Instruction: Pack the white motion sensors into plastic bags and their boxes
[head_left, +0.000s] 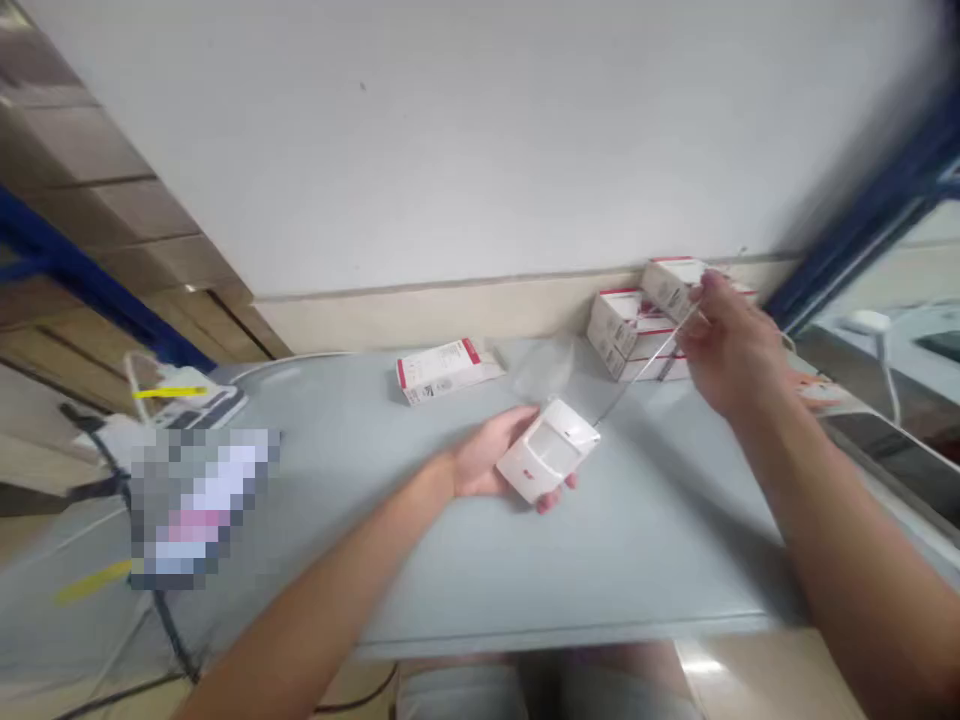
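My left hand (487,455) is closed around a white motion sensor (550,450), held above the middle of the table. The sensor's pale window and small red logo face up. My right hand (724,335) is raised to the right of it, with fingers pinched on a thin, straight wire-like strand (651,362). The strand slants down to the sensor's right corner and seems to touch it. Blur hides whether it is a wire or a slim tool. Behind the sensor lies a crumpled clear plastic bag (544,368).
A white and red box (442,370) lies on the grey table (585,580). Several similar boxes (619,330) are stacked near the wall, behind my right hand. A pixelated object (210,505) stands at left. Blue frame posts (862,210) flank the table; a dark-topped device (892,465) sits right.
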